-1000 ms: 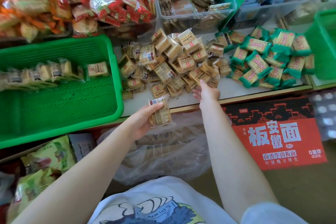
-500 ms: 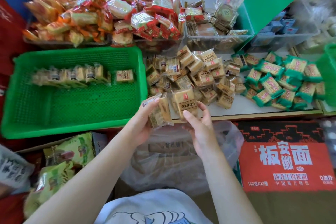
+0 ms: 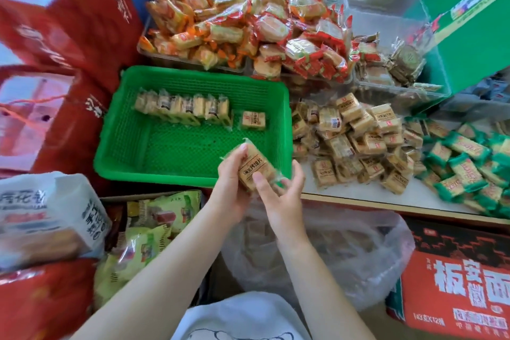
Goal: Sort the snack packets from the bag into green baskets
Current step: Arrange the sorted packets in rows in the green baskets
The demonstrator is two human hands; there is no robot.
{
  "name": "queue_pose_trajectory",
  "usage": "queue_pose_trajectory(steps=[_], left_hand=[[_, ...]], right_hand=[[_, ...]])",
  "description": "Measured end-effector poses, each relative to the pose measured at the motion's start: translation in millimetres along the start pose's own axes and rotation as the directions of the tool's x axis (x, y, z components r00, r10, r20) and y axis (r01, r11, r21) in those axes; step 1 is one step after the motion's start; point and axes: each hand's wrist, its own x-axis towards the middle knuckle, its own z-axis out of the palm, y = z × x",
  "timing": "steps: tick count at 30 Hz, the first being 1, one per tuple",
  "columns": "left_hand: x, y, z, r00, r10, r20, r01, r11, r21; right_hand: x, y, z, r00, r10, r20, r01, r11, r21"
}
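A green basket (image 3: 176, 157) is being shown at centre left of the frame, its near rim lying just above and to the left of the hands, and most of its mesh floor is being left bare below a row of packets (image 3: 182, 106) standing on edge along its upper part, with a single packet (image 3: 254, 120) lying flat just to the right of that row. At the right of the frame a pile of tan packets (image 3: 356, 141) is being carried by the desk (image 3: 372, 192), pressed close against the basket's right wall, and green-wrapped packets (image 3: 469, 168) are being crowded toward the right border; only a narrow strip of desk is being left free along its front edge. A tan snack packet (image 3: 255, 167) is being held over the basket's lower right corner by both hands together: the left hand (image 3: 230, 182) is being curled round its left side with the fingertips reaching the top end, while the right hand (image 3: 278, 196) is being closed on its lower right side, thumb laid across the face. Below the hands a clear plastic bag (image 3: 345, 251) is being seen lying open, crumpled, in front of the desk edge.
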Motion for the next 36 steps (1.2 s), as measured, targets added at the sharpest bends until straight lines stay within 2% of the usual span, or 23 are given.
queue_pose_trajectory(steps=[1,3,5,6,7,9,10,11,13,16,18,22,25,28,32,36], left_hand=[[-0.8,5.6,-8.9,0.999,0.024,-0.025,-0.025,1.000,-0.009],[-4.7,18.9,-22.6,0.995,0.084,-0.054,-0.081,0.995,0.061],[-7.4,38.2,-38.4,0.977,0.185,-0.104,-0.147,0.944,0.294],[-8.0,49.9,-49.3,0.961,0.249,-0.124,-0.170,0.879,0.445],[-6.6,61.6,-65.0,0.934,0.332,-0.134,-0.191,0.778,0.599],[2.3,83.9,-109.4,0.820,0.565,-0.091,-0.194,0.424,0.885],[6.3,94.5,-133.1,0.758,0.651,-0.043,-0.162,0.251,0.954],[11.8,103.4,-155.9,0.721,0.693,-0.026,-0.107,0.147,0.983],[19.9,118.7,-189.3,0.716,0.695,-0.068,0.019,0.077,0.997],[27.8,128.2,-209.8,0.724,0.689,0.005,0.093,-0.105,0.990],[26.9,130.1,-214.6,0.728,0.683,0.065,0.050,-0.147,0.988],[20.1,135.0,-231.9,0.736,0.666,0.125,-0.038,-0.144,0.989],[22.1,133.5,-242.8,0.747,0.637,0.192,-0.029,-0.257,0.966],[24.3,131.3,-244.2,0.759,0.623,0.188,-0.012,-0.276,0.961],[24.4,131.4,-243.8,0.757,0.623,0.195,-0.004,-0.293,0.956],[24.7,131.1,-243.9,0.753,0.625,0.205,-0.023,-0.286,0.958]], right_hand=[[2.1,0.6,13.0,0.992,0.112,0.049,-0.117,0.987,0.106],[6.3,0.8,38.7,0.974,0.200,0.106,-0.216,0.962,0.168],[11.4,-0.3,62.0,0.972,0.208,0.109,-0.225,0.956,0.186],[15.1,-2.6,71.8,0.972,0.209,0.111,-0.227,0.955,0.192],[21.0,-4.3,80.2,0.970,0.212,0.115,-0.230,0.958,0.172],[40.2,-6.4,96.0,0.965,0.240,0.109,-0.252,0.960,0.119],[53.5,-6.5,104.3,0.958,0.263,0.111,-0.273,0.959,0.080],[67.3,-6.6,114.8,0.952,0.283,0.120,-0.288,0.957,0.032],[91.2,-10.5,139.6,0.940,0.311,0.140,-0.299,0.949,-0.098],[121.5,-13.5,183.4,0.918,0.370,0.147,-0.314,0.900,-0.302],[138.8,-10.4,212.5,0.919,0.374,0.123,-0.306,0.876,-0.372],[154.2,-6.6,263.2,0.960,0.279,0.026,-0.224,0.820,-0.527],[152.6,-5.9,287.7,0.973,0.228,0.016,-0.175,0.789,-0.588],[149.9,5.3,298.2,0.967,0.256,0.013,-0.198,0.777,-0.597],[141.8,18.6,299.1,0.902,0.431,-0.001,-0.382,0.798,-0.466],[137.8,17.5,310.4,0.822,0.554,0.133,-0.546,0.833,-0.093]])
